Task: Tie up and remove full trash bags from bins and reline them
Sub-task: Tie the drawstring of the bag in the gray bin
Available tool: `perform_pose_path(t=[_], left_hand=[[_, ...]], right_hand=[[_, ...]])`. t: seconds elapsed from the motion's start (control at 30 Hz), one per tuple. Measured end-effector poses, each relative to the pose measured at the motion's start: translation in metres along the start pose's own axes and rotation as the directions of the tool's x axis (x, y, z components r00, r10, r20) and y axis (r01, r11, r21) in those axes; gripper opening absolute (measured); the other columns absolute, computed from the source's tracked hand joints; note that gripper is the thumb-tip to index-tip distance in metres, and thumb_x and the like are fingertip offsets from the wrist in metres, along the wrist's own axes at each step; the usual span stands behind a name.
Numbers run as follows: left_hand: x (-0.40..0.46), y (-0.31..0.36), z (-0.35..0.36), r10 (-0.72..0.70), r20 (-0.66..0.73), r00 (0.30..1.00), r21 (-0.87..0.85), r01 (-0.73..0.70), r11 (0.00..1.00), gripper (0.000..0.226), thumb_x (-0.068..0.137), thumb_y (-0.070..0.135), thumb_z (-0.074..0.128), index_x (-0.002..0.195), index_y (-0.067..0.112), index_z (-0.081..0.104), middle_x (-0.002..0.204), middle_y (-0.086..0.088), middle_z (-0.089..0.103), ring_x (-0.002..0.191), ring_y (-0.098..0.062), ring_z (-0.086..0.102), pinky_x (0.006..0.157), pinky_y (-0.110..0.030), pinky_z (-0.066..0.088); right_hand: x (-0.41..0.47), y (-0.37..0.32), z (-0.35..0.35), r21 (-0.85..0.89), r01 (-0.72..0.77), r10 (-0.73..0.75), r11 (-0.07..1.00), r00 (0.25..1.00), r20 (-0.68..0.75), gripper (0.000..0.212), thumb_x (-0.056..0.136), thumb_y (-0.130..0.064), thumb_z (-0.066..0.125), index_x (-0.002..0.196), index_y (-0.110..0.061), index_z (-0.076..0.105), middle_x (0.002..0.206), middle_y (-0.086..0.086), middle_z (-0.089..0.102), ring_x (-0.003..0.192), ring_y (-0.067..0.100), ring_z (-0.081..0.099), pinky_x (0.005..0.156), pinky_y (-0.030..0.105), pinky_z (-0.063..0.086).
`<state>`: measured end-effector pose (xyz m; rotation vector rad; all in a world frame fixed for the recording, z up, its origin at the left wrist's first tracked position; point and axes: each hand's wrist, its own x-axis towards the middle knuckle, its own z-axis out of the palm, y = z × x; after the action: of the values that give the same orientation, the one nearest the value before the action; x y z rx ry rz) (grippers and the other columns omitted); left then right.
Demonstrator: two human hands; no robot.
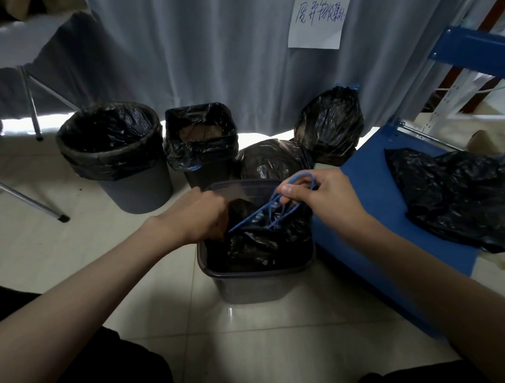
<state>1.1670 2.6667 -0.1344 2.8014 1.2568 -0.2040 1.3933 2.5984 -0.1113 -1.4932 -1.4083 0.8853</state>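
Head view, near bin: a square dark bin [251, 282] stands on the tiled floor [73, 259] just in front of the person, its black bag [260, 243] slumped inside, below the rim.
Drawstring: a blue drawstring [271, 206] runs taut from the bag's gathered mouth up to the right hand.
Right hand: the right hand [319, 196] pinches the drawstring loop between thumb and curled fingers, raised over the bin's far right corner; likely pulling the cord up to cinch the mouth shut.
Left hand: the left hand [200, 214] is curled, fingers dipped into the bag's left edge at the rim; it seems to clutch the plastic or the cord's other end as a counter-hold, but the fingertips are hidden, so I cannot tell exactly what is gripped.
Step judged: tying-up under way; the bag is not yet lifted out.
Round bin: a grey round bin [133, 180], back left, is lined in black; contents too dark to read.
Square bin behind: a second bin [202, 141] is lined, with brownish matter low inside.
Tied bags: two full bags [329, 125] sit on the floor against the curtain [208, 47], the far one showing a blue tie on top.
Blue shelf: a blue shelf board [371, 191] to the right carries a flat spare bag [456, 198], probably kept for relining.
Paper sign: a handwritten sheet [318, 18] is fixed to the curtain.
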Motion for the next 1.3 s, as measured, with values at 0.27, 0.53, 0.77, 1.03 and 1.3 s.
perform_pose_path(t=[0.27,0.53,0.77,1.03,1.3], left_hand=[[0.002,0.009,-0.001,-0.032,-0.036,0.999,-0.36,0.017,0.933,0.04,0.063,0.059,0.082,0.093,0.035,0.072,0.07,0.015,0.064,0.065,-0.002,0.057,0.059,-0.021,0.035],[0.006,0.039,-0.007,-0.064,-0.264,0.962,-0.661,-0.132,0.738,0.018,0.084,0.039,0.074,0.079,0.021,0.071,0.066,-0.004,0.062,0.057,-0.002,0.046,0.057,-0.02,0.036],[0.002,0.033,-0.011,-0.13,-0.215,0.968,-0.762,-0.084,0.642,0.012,0.088,0.027,0.072,0.076,0.025,0.071,0.065,0.004,0.07,0.055,0.002,0.057,0.058,-0.01,0.039],[-0.001,0.032,0.001,-0.157,-0.013,0.987,-0.752,0.094,0.652,0.018,0.09,0.022,0.07,0.075,0.011,0.072,0.065,0.002,0.073,0.058,-0.006,0.067,0.06,-0.01,0.045],[-0.015,0.032,-0.001,-0.066,0.068,0.996,-0.773,0.094,0.628,0.022,0.089,0.025,0.071,0.076,0.007,0.072,0.069,0.001,0.074,0.062,-0.01,0.067,0.066,-0.015,0.049]], right_hand=[[-0.002,-0.014,0.002,0.084,0.002,-0.006,0.996,0.998,0.057,0.009,0.089,-0.012,0.07,0.092,-0.008,0.077,0.077,0.012,0.073,0.057,0.008,0.057,0.054,0.016,0.045],[-0.004,-0.019,0.008,0.314,-0.007,-0.056,0.949,0.98,0.192,0.027,0.089,0.0,0.066,0.117,-0.002,0.068,0.086,0.016,0.071,0.075,0.018,0.066,0.075,0.027,0.057],[0.0,0.012,0.002,-0.485,0.027,0.116,0.874,0.958,0.264,0.03,0.074,-0.026,0.086,0.1,-0.023,0.071,0.085,-0.007,0.071,0.065,-0.002,0.059,0.068,0.015,0.048],[-0.001,0.026,0.008,-0.694,0.074,0.37,0.717,0.803,0.467,0.017,0.086,-0.006,0.069,0.079,-0.022,0.072,0.068,-0.018,0.057,0.062,-0.002,0.051,0.061,0.012,0.039],[0.019,0.042,0.019,-0.616,-0.123,0.188,0.778,0.981,0.041,0.023,0.092,-0.01,0.053,0.082,-0.009,0.074,0.087,-0.001,0.072,0.078,0.016,0.066,0.072,0.039,0.059]])
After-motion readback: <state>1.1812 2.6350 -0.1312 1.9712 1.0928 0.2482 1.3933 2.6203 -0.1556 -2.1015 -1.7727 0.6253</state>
